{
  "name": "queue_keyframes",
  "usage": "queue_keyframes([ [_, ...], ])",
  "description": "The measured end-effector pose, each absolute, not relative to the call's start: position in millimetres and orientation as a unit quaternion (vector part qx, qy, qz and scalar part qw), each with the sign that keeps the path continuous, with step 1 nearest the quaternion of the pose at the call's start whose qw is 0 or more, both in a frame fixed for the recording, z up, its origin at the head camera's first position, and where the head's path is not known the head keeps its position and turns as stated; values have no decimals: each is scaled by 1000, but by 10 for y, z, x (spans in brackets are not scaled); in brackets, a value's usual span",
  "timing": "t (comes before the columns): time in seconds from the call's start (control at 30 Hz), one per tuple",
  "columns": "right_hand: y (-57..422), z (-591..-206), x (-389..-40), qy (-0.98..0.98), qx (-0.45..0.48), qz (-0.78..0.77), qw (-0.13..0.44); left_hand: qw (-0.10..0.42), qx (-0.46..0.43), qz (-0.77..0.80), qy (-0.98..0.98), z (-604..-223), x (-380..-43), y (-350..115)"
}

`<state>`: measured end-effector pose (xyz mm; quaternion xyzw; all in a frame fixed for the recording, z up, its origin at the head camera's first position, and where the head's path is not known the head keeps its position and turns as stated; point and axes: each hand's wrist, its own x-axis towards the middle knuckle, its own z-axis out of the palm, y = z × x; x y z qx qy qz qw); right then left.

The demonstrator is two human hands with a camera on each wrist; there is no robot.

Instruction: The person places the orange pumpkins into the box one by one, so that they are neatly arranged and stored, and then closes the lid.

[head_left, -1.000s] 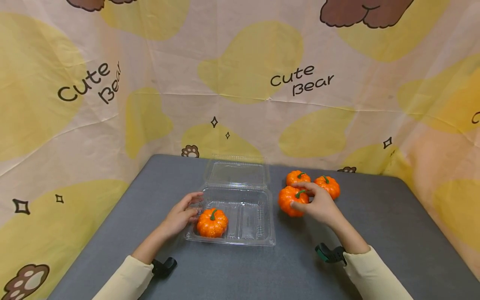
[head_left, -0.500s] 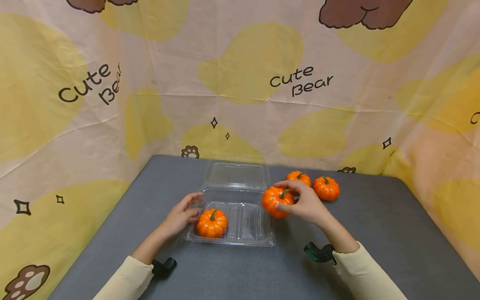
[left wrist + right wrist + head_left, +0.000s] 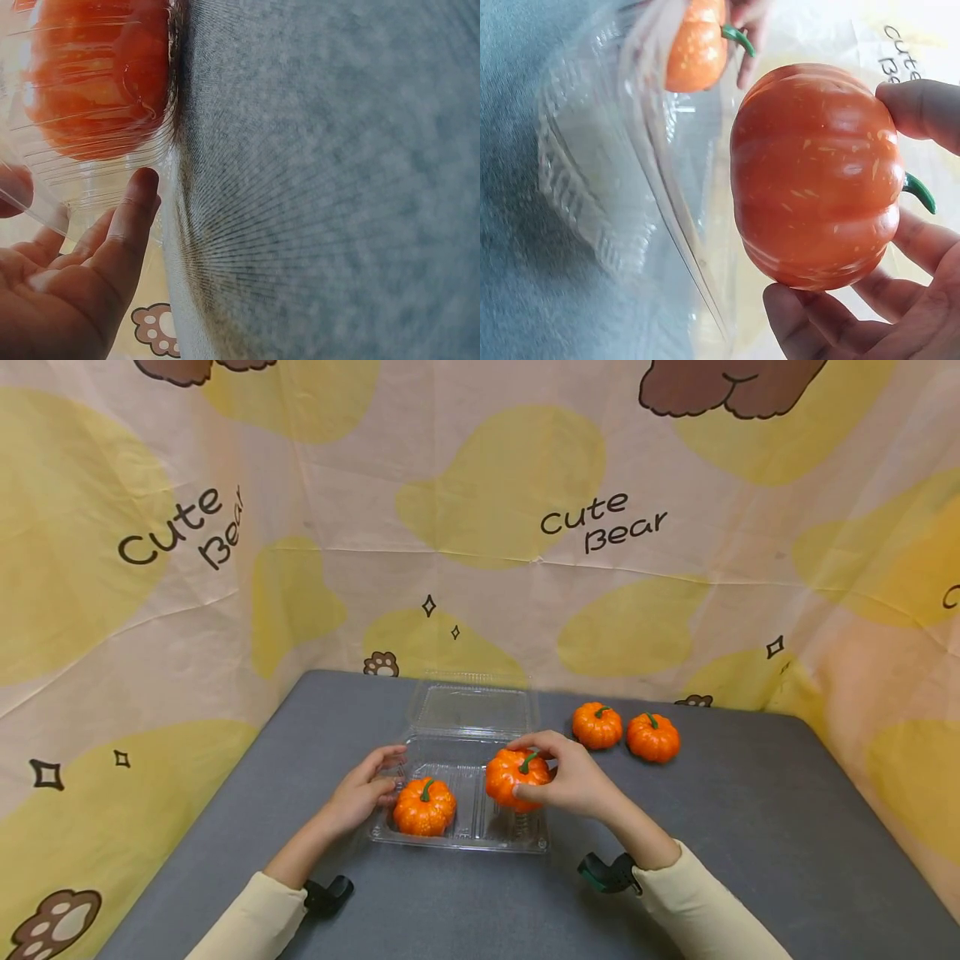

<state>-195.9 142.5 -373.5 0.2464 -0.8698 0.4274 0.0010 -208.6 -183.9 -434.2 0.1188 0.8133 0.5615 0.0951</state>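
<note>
In the head view, my right hand grips an orange toy pumpkin with a green stem. It holds the pumpkin over the right half of a clear plastic clamshell box. The right wrist view shows thumb and fingers on opposite sides of this pumpkin. A second pumpkin sits in the box's left half. My left hand rests at the box's left edge. Its fingers are loosely extended against the clear wall in the left wrist view, where the seated pumpkin shows through the plastic.
Two more pumpkins, one and another, stand on the grey table to the box's right. The box's lid lies back, open, toward the patterned cloth hanging behind.
My right hand has carried the pumpkin leftward from beside the other two to above the box's right half. The left hand has stayed put.
</note>
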Motion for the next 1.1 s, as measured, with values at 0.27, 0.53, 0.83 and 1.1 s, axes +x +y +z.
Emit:
queue_keyframes([
  [0.27,1269,-3794,-1951,-874,255,413,-12,94,116,554,819,-4366,-2096,-1843],
  [0.53,1150,-3855,-1950,-881,264,391,-22,94,114,556,818,-4372,-2096,-1842],
  [0.83,1083,-3962,-1970,-888,267,374,-31,95,116,557,817,-4390,-2116,-1853],
  [1.1,1049,-4004,-1963,-892,274,359,-35,99,112,559,815,-4406,-2133,-1857],
])
